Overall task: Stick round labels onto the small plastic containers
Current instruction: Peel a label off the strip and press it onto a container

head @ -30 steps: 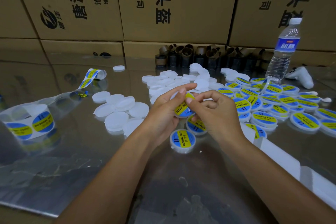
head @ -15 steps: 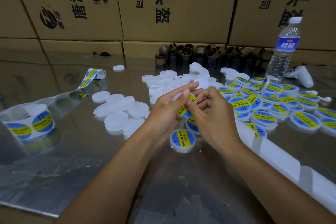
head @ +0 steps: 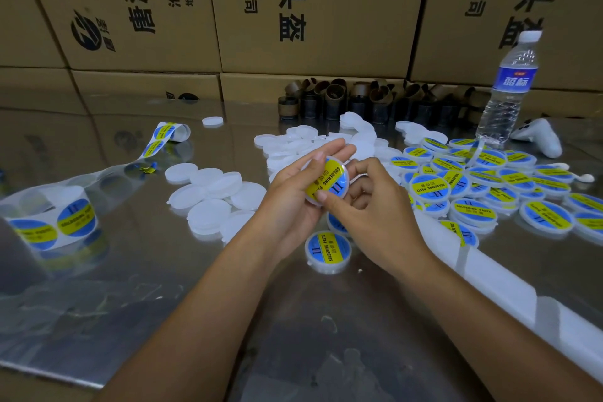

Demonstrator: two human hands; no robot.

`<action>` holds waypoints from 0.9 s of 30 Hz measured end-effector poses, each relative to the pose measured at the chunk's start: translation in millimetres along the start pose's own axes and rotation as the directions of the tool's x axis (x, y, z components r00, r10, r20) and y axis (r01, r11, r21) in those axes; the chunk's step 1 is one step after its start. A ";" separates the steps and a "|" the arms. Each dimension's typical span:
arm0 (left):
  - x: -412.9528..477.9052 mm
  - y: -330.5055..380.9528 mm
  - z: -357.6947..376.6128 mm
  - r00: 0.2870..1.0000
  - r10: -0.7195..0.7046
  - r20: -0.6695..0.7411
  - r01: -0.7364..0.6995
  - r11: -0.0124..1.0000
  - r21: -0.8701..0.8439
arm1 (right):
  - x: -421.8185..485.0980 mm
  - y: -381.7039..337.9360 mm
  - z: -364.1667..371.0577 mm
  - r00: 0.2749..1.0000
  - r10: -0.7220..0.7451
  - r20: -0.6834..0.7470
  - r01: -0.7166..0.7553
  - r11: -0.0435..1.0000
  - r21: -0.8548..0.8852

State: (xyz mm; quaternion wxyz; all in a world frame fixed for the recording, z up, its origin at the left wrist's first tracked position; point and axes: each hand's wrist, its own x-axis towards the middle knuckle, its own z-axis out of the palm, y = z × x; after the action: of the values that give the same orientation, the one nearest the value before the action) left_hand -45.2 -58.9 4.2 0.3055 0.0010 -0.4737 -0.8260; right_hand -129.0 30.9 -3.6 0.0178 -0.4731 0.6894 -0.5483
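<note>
Thumb on the label (head: 328, 181)!
Our left hand (head: 290, 199) grips the tub (head: 332, 158), right hand (head: 375, 209) pinches it, thumb at label's 7 o'clock; uneven pressure could trap a crease.

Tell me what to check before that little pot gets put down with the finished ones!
1. Label sits on the held pot: ok.
2. Label's lower edge pressed flat: cannot tell, the right hand's thumb covers it.
3. Left hand grips the pot: ok.
4. Blank pots lie close by: ok.
5. Label roll shows stickers: ok.
</note>
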 end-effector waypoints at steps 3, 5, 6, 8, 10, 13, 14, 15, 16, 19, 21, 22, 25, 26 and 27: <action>0.5 0.4 -0.7 1.000 -0.002 -0.005 0.002 1.000 -0.006 | 0.7 -3.2 -0.2 1.000 0.022 -0.007 -0.021 0.992 0.128; 1.0 0.8 -0.8 1.000 -0.007 -0.012 0.007 1.000 0.000 | 1.5 -4.9 -2.0 0.999 0.045 -0.026 -0.039 0.975 0.218; 1.0 1.1 -0.9 1.000 -0.008 -0.013 0.009 1.000 0.006 | 2.0 -5.4 -2.8 0.998 0.055 -0.030 -0.047 0.969 0.243; 0.6 1.3 -0.8 1.000 -0.009 -0.011 0.009 1.000 0.023 | 2.1 -6.3 -3.2 0.998 0.064 -0.020 -0.056 0.964 0.262; 0.3 0.2 -0.8 1.000 -0.004 -0.016 0.005 0.998 0.057 | 1.0 -6.7 -2.5 0.998 0.066 -0.012 -0.060 0.962 0.265; -0.1 -1.7 -1.6 1.000 0.000 -0.032 0.003 0.995 0.104 | 0.2 -6.5 -2.2 0.998 0.066 -0.011 -0.061 0.967 0.248; 0.0 -1.9 -2.0 0.999 0.002 -0.033 0.002 0.994 0.108 | 0.1 -6.7 -2.3 0.998 0.068 -0.007 -0.064 0.966 0.251; 0.1 -1.7 -2.5 0.999 0.006 -0.035 -0.002 0.994 0.109 | 0.0 -7.1 -2.4 0.998 0.069 0.001 -0.067 0.963 0.260; 0.4 -1.5 -2.9 0.999 0.011 -0.039 -0.007 0.994 0.109 | -0.3 -7.6 -2.5 0.998 0.069 0.012 -0.070 0.961 0.267; 0.8 -0.6 -3.7 0.998 0.026 -0.064 -0.020 0.996 0.091 | -2.0 -9.6 -2.0 0.997 0.052 0.049 -0.062 0.968 0.245; 0.9 -0.5 -3.7 0.997 0.029 -0.065 -0.024 0.996 0.087 | -2.9 -10.3 -1.8 0.997 0.048 0.055 -0.059 0.970 0.236; 0.8 -0.4 -3.3 0.998 0.028 -0.062 -0.022 0.996 0.087 | -3.0 -10.5 -2.0 0.997 0.050 0.054 -0.061 0.970 0.236; 0.5 -0.3 -2.9 0.998 0.026 -0.059 -0.021 0.995 0.094 | -2.8 -10.9 -2.7 0.997 0.057 0.044 -0.067 0.964 0.258; 0.5 -0.2 -3.0 0.998 0.022 -0.060 -0.016 0.995 0.100 | -2.5 -11.0 -2.9 0.997 0.061 0.041 -0.069 0.961 0.267; 0.4 0.0 -3.2 0.998 0.017 -0.061 -0.010 0.994 0.105 | -2.0 -10.9 -2.9 0.997 0.063 0.040 -0.072 0.959 0.275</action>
State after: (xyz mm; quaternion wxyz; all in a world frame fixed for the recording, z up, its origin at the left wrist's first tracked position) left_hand -44.6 -61.6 2.6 0.3251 0.0393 -0.5068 -0.7975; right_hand -122.6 34.9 5.0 0.1128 -0.4506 0.6215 -0.6308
